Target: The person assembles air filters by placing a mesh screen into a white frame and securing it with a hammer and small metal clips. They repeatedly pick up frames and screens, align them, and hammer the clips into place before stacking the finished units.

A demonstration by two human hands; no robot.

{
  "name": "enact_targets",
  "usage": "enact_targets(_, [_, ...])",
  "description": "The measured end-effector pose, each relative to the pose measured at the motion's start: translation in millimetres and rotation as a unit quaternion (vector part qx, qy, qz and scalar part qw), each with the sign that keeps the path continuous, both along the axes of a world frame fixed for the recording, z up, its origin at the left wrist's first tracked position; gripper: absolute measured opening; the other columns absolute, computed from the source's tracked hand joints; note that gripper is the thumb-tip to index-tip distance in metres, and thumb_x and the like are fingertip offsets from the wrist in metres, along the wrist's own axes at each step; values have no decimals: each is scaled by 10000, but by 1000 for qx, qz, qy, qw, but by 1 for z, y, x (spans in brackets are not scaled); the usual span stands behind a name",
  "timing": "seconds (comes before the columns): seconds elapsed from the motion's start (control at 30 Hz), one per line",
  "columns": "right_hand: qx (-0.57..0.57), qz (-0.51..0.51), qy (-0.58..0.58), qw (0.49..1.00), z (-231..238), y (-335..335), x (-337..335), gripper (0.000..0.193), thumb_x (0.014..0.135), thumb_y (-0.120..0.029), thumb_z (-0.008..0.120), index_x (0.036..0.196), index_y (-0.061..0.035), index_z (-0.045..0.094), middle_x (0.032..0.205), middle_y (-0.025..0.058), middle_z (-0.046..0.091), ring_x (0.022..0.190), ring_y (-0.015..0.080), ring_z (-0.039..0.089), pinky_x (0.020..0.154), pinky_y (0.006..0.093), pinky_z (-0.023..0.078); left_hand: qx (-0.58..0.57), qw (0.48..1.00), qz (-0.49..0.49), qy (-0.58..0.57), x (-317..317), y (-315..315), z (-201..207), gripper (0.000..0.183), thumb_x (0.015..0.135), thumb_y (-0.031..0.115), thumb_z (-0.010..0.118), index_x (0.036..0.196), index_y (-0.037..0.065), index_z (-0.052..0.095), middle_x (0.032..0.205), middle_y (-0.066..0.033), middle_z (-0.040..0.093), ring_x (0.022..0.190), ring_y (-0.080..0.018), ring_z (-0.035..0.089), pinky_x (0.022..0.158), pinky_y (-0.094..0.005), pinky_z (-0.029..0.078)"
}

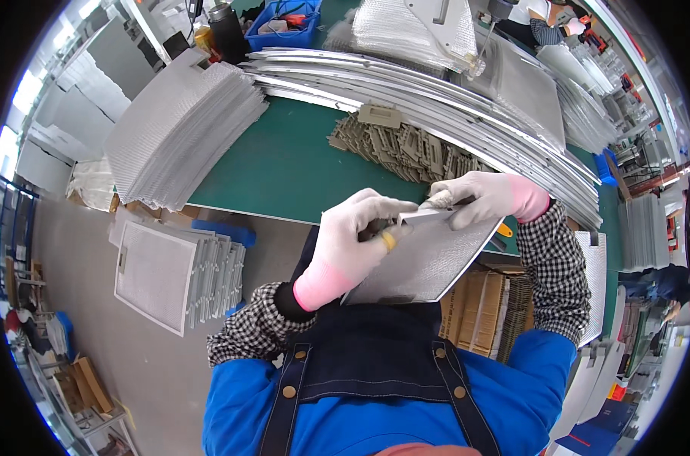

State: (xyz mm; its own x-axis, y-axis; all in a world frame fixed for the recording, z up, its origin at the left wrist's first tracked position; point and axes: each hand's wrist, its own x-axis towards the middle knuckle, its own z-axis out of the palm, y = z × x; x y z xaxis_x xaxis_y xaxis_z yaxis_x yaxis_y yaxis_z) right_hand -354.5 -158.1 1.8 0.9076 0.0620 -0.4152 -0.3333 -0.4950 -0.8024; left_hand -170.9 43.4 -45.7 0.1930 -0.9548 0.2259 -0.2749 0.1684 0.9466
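Both my hands wear white gloves with pink cuffs. Between them, in front of my apron, a grey mesh filter panel [425,262] with a thin metal rim is held tilted. My left hand [354,237] is closed on the panel's left part; a yellow band shows on one finger. My right hand [478,199] grips the upper edge, its fingertips close to those of the left. Whether a small part sits between the fingertips is hidden. Just beyond the hands, a heap of tan slotted plastic pieces [406,148] lies on the green table [284,163].
Mesh sheets [185,129] stand stacked at the table's left. Long metal frame strips [421,114] run behind the heap. Further back are more mesh sheets [413,34] and a blue bin [284,23]. Framed panels [159,273] lean below left; cardboard [474,308] lies under the table.
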Motion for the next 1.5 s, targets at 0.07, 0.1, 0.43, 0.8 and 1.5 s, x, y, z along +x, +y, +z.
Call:
enact_targets(0.07, [1, 32, -6, 999, 2, 3, 5, 531, 866, -107, 651, 1384, -40, 553, 1203, 98, 615, 1118, 204, 576, 1013, 317, 435, -5, 1000, 3, -13, 3, 5, 4, 332, 794, -34, 724, 1118, 38, 708, 838, 25, 592, 725, -37, 498, 649, -206, 422])
enact_targets(0.1, [29, -25, -1, 999, 1, 8, 6, 545, 859, -102, 653, 1389, -35, 544, 1215, 118, 631, 1115, 214, 588, 1019, 318, 437, -3, 1000, 22, 15, 3, 5, 7, 354, 802, -37, 719, 1148, 30, 691, 848, 23, 598, 735, -36, 504, 660, -206, 431])
enact_targets(0.43, [-260, -127, -171, 942, -22, 43, 39, 383, 899, -253, 663, 1196, -18, 609, 1068, 217, 659, 1001, 377, 654, 868, 429, 524, -18, 998, 62, -29, 40, -13, -18, 243, 910, -21, 644, 1153, -18, 655, 913, -18, 683, 815, -35, 605, 749, -203, 502])
enact_targets(0.8, [-424, -107, -371, 819, -50, 54, 29, 352, 846, -305, 707, 1092, -63, 640, 775, 68, 649, 700, 244, 670, 612, 373, 539, 70, 988, 9, 140, 45, -14, -33, 280, 944, 241, 685, 1030, -24, 708, 788, 27, 636, 689, -33, 499, 619, -210, 415])
enact_targets(1.5, [-634, -251, 45, 730, -163, 31, -31, 198, 910, -261, 579, 953, -101, 686, 923, 76, 653, 894, 267, 657, 750, 406, 541, -355, 797, -125, -472, 35, -94, 85, 205, 847, 291, 718, 934, 105, 720, 826, -41, 675, 715, -207, 645, 665, -283, 506])
